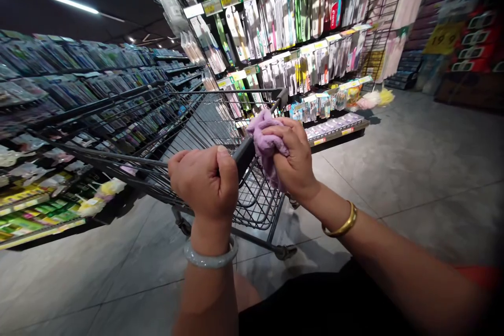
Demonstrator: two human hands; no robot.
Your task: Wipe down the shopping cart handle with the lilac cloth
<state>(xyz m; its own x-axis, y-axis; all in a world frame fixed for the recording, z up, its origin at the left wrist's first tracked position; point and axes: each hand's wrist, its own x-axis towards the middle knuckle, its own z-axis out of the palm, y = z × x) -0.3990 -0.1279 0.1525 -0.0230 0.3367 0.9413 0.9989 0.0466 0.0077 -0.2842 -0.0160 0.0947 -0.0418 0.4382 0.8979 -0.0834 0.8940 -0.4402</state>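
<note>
- Gripping the cart handle (244,155) with the left hand (205,181): fingers curled together in a tight fist round the bar, thumb up on top, likely to steady the trolley.
- Pressing a purple cloth (265,144) onto the same bar with the right hand (293,160), just beside the left; fingers closed over the fabric, clamping it against the handle.
- Bunching the cloth thick under the palm, probably for a fuller press on the bar; loose end hanging below the hand.
- Wearing a pale bangle (210,258) on the left wrist and a gold bangle (342,226) on the right.
- Standing behind the wire cart (197,126) on a grey tiled floor (413,168), with packed shelves (299,52) ahead and to the left.
</note>
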